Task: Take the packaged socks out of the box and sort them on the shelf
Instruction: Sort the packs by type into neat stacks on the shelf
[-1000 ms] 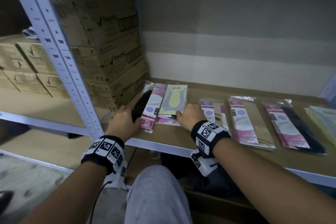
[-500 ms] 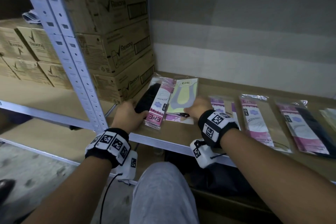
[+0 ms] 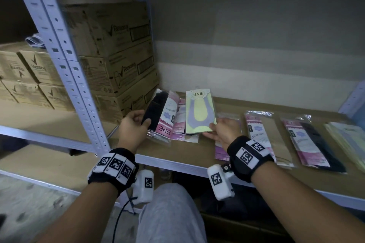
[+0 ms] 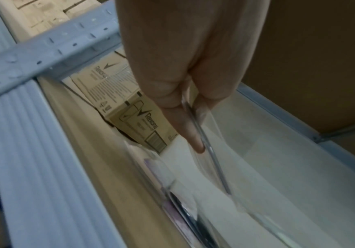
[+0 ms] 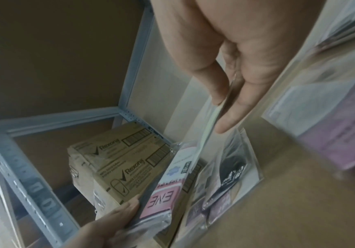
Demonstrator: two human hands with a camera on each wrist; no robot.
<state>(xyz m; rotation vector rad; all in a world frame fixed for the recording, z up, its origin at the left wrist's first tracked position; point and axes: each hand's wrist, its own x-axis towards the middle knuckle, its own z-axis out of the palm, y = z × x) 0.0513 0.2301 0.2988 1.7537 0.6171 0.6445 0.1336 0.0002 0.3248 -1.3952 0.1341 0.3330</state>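
Note:
My left hand [image 3: 139,123] grips a black sock pack with a pink ENE card [image 3: 161,113], tilted up off the shelf board [image 3: 197,150]; the left wrist view shows my fingers [image 4: 185,120] pinching its clear plastic edge. My right hand [image 3: 214,127] pinches the lower corner of a yellow-green ENE sock pack [image 3: 199,112], also raised. From the right wrist, its thin edge [image 5: 209,127] sits between thumb and fingers, with the pink-carded pack [image 5: 162,198] beyond. More pink packs [image 3: 180,126] lie under both.
Rexona cartons [image 3: 114,59] are stacked against the left of the shelf, behind a grey upright [image 3: 65,65]. To the right lie a beige pack [image 3: 260,138], a black pack [image 3: 310,142] and a pale green stack [image 3: 347,138]. My grey-clad knee [image 3: 169,213] is below the shelf edge.
Both packs, which lay flat on the shelf with my hands on them, have been gripped and lifted, tilting upright. The view has shifted slightly.

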